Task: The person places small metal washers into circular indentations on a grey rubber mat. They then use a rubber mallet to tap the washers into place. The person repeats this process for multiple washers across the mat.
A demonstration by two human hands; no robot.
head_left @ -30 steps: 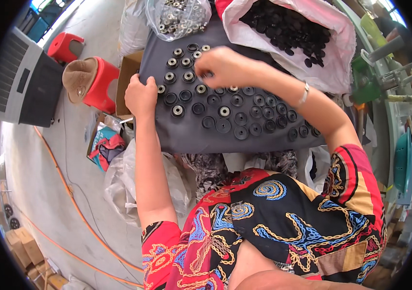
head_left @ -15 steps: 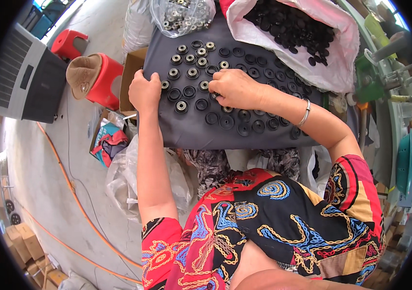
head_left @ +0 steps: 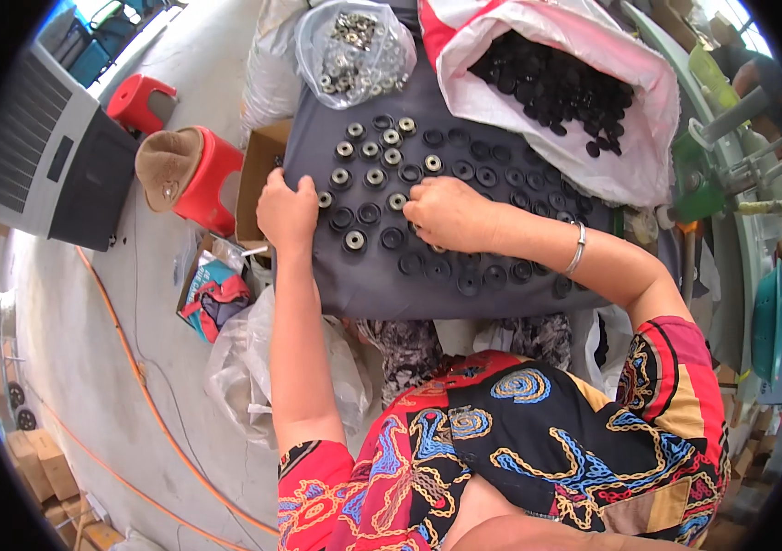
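A dark grey board (head_left: pixel 382 285) lies in front of me, covered with rows of black rings (head_left: pixel 492 274). Several rings at the upper left hold a silver insert (head_left: pixel 355 241). My left hand (head_left: pixel 286 211) rests curled on the board's left edge, beside a ring with an insert. My right hand (head_left: pixel 447 213) lies palm down on the rings in the middle, its fingertips bent onto them. What either hand holds is hidden.
A clear bag of silver metal pieces (head_left: pixel 355 50) and a white-and-red bag of black rings (head_left: pixel 556 83) lie at the board's far end. A cardboard box (head_left: pixel 256 179), red stools (head_left: pixel 212 179), a grey appliance (head_left: pixel 51 165) and an orange cable (head_left: pixel 134 367) are on my left, green machinery (head_left: pixel 712 174) on my right.
My right hand has come from the far rows of rings down toward me onto the middle rows. My left hand has stayed at the board's left edge.
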